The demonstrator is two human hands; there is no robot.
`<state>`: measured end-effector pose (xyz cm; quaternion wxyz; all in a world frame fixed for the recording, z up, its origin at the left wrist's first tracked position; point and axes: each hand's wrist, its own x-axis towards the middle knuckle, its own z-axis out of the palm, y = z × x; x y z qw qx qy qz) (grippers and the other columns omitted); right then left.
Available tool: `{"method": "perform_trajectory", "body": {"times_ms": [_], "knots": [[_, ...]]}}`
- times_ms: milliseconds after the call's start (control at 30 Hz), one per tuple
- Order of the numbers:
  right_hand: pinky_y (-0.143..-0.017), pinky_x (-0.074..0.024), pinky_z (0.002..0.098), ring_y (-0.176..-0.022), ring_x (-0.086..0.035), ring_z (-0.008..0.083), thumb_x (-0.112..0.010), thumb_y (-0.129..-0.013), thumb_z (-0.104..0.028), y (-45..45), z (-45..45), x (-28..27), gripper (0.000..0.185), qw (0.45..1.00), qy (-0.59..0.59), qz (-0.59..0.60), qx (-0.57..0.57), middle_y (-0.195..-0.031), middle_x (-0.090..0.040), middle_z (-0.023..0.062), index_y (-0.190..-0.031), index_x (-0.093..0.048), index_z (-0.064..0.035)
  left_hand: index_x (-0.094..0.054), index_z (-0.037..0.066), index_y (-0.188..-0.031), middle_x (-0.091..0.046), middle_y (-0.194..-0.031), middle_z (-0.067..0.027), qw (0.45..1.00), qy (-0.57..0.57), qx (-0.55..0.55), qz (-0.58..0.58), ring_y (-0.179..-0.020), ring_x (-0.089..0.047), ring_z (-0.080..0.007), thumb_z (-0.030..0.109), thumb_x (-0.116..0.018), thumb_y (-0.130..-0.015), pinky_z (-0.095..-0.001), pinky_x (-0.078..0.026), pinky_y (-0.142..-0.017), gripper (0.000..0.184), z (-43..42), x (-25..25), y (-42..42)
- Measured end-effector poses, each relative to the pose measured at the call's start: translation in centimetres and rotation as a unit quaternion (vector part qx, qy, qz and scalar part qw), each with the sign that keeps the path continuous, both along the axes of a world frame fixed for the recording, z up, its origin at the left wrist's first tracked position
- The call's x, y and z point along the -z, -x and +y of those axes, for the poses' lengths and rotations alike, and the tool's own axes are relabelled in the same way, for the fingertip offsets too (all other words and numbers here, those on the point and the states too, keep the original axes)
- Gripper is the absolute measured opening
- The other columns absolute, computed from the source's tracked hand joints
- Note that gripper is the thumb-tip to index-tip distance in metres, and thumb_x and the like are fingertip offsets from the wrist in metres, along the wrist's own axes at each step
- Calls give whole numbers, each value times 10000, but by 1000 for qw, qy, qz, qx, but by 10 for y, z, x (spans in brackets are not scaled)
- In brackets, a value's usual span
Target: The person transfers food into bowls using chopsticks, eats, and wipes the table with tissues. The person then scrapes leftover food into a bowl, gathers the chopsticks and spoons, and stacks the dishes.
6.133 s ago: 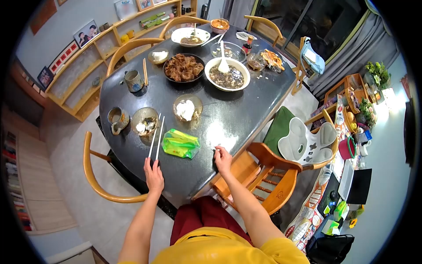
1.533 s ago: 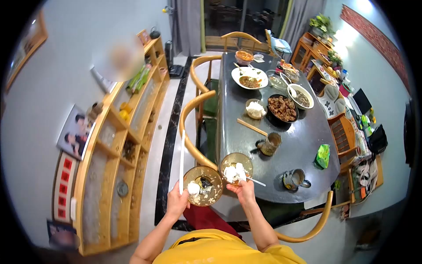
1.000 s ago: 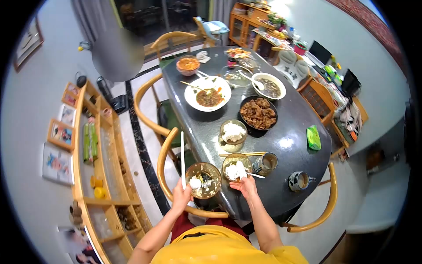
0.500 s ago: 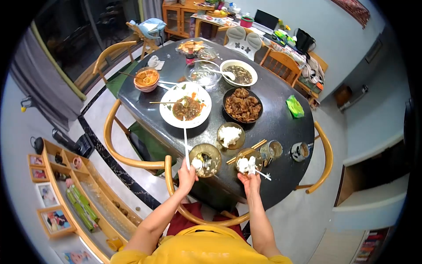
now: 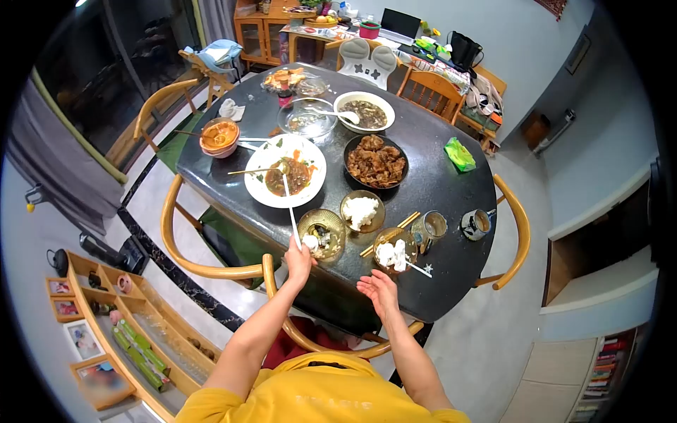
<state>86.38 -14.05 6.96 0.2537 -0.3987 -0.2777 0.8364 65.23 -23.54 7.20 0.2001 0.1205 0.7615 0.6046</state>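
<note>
My left hand (image 5: 300, 261) is closed on the rim of a glass bowl with food scraps (image 5: 330, 247) and on white chopsticks (image 5: 290, 211) that point away over the white plate (image 5: 262, 185). My right hand (image 5: 379, 290) is apart from everything, fingers spread, just in front of a glass bowl with white tissue (image 5: 385, 266). A white chopstick (image 5: 420, 270) sticks out of that bowl to the right. Behind these two bowls is a bowl of rice (image 5: 361, 211). Wooden chopsticks (image 5: 406, 221) lie between it and a patterned mug (image 5: 430, 227).
On the dark table (image 5: 437, 190) are a black bowl of meat (image 5: 376, 161), a white soup bowl (image 5: 374, 125), stacked orange-stained bowls (image 5: 220, 137), a green packet (image 5: 460, 155) and a second mug (image 5: 475, 224). A wooden chair (image 5: 211, 270) curves round the near edge.
My right hand has let go of the tissue bowl, which now rests on the table, and drawn back with fingers open. My left hand still holds its bowl and chopsticks. The view has shifted slightly.
</note>
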Motion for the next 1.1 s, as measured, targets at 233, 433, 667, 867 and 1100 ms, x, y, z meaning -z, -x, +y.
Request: {"method": "perform_trajectory", "body": {"times_ms": [233, 433, 667, 867, 1100], "knots": [[-696, -531, 380, -786, -617, 282, -487, -857, -58, 59, -16, -4, 350, 995, -83, -53, -34, -962, -571, 216, -1179, -393, 44, -349, 47, -1275, -577, -669, -101, 998, -27, 50, 6, -392, -513, -147, 88, -433, -884, -298, -412, -365, 402, 4, -2, 29], [-683, -535, 343, -803, -612, 284, -428, -912, -116, 133, -49, 1, 505, 991, -103, -80, 43, -1168, -479, 213, -1358, -213, -16, -407, 51, -1257, -592, -737, -162, 984, 4, 170, 44, -527, -548, -226, 96, -463, -887, -321, -435, -502, 377, -20, 7, 67], [-658, -535, 338, -777, -617, 284, -431, -909, -118, 157, -42, 1, 487, 984, -118, -103, 88, -1093, -538, 186, -1337, -242, 18, -469, 39, -1198, -542, -733, -125, 969, -41, 222, 103, -610, -506, -206, 102, -477, -879, -300, -401, -534, 325, -23, 21, 90], [-489, -489, 255, -558, -540, 145, -479, -870, -59, 133, -26, 15, 453, 895, -194, -298, 269, -834, -555, 114, -1288, -329, 36, -479, 44, -1201, -524, -598, -45, 971, -38, 235, -24, -502, -475, -98, 90, -507, -863, -263, -401, -459, 343, -14, -1, 94], [-515, -482, 250, -613, -563, 143, -483, -892, -94, 141, 17, 11, 408, 941, -181, -125, 258, -792, -550, 93, -1255, -365, 47, -458, 77, -1223, -534, -611, -62, 972, -22, 214, 92, -469, -481, -110, 81, -519, -847, -270, -398, -438, 380, -5, 19, 96]]}}
